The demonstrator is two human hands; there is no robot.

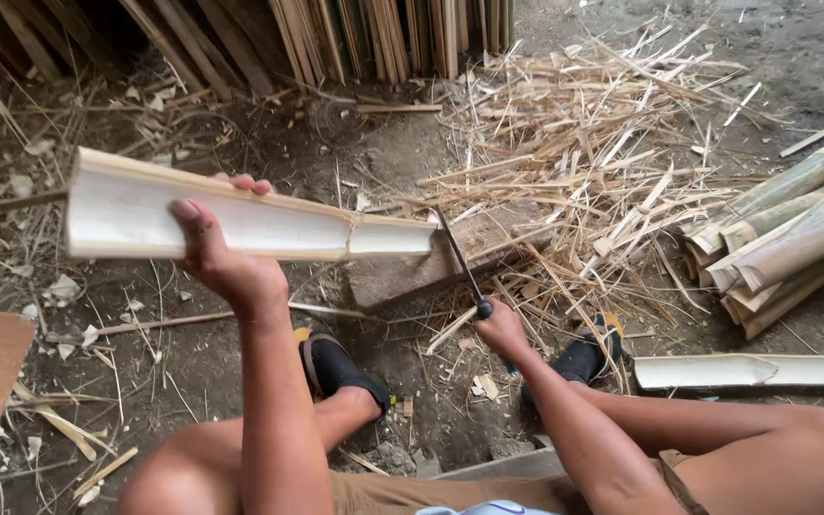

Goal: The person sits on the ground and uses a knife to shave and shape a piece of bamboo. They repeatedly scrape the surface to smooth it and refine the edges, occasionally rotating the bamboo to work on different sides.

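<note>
Currently the left hand (221, 253) is gripping a split bamboo section (240, 217), fingers wrapped over its top edge, holding it roughly level above the dirt. Right hand (503, 331) is closing its fingers around the handle of a dark blade (460, 262), whose tip is meeting the bamboo's right end over a wooden block (431, 267). Bamboo shavings (603, 143) are lying beyond.

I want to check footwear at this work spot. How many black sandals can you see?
2. One black sandal is on the foot by the left forearm, below the split bamboo piece. The other sandal sits right of the right hand holding the knife.
</note>
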